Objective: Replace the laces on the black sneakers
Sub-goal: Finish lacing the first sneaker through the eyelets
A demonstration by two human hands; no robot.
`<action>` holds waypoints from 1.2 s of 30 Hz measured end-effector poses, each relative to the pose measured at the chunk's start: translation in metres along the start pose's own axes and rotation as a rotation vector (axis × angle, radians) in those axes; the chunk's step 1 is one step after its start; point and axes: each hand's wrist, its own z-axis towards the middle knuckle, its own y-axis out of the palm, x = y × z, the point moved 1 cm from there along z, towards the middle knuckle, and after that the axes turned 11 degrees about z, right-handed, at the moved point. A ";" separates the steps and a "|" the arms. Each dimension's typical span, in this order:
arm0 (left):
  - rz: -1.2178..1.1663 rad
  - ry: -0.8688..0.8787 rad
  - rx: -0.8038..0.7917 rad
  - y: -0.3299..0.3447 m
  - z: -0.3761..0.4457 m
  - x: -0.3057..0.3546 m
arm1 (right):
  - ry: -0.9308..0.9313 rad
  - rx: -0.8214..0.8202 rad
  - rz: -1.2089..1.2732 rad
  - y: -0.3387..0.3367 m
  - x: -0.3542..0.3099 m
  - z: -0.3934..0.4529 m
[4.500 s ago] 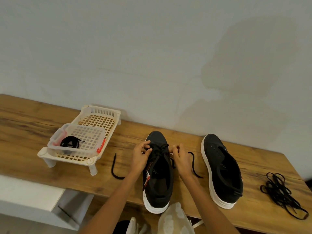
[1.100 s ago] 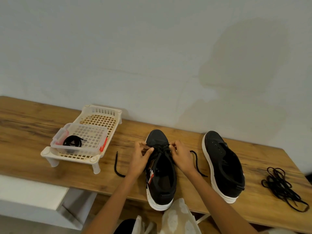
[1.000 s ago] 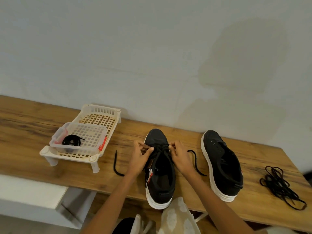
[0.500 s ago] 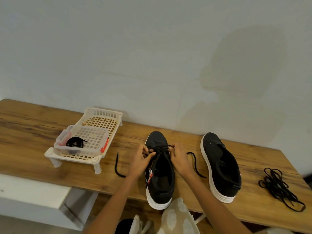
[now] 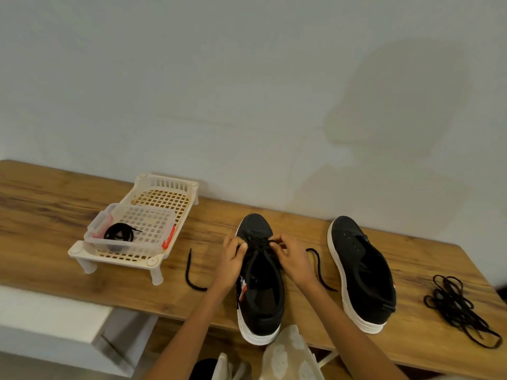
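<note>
Two sneakers (image 5: 260, 283), two hands (image 5: 233, 259), three laces (image 5: 461, 303).

Two sneakers (image 5: 260, 281) (image 5: 362, 272), three laces (image 5: 259, 246) (image 5: 118, 235) (image 5: 461, 305).

2 bare forearms, no sleeves visible. Left hand (image 5: 231, 258), right hand (image 5: 291, 258): no rings, no watch. Pale patterned garment (image 5: 288, 355) at lap.

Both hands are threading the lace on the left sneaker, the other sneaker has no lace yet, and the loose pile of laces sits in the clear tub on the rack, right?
Not quite: the head view shows the loose pile of laces on the table, right of the unlaced sneaker. The rest holds.
</note>
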 end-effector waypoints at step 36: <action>-0.086 0.012 -0.130 0.000 0.004 -0.017 | -0.006 -0.066 -0.021 -0.007 0.003 -0.003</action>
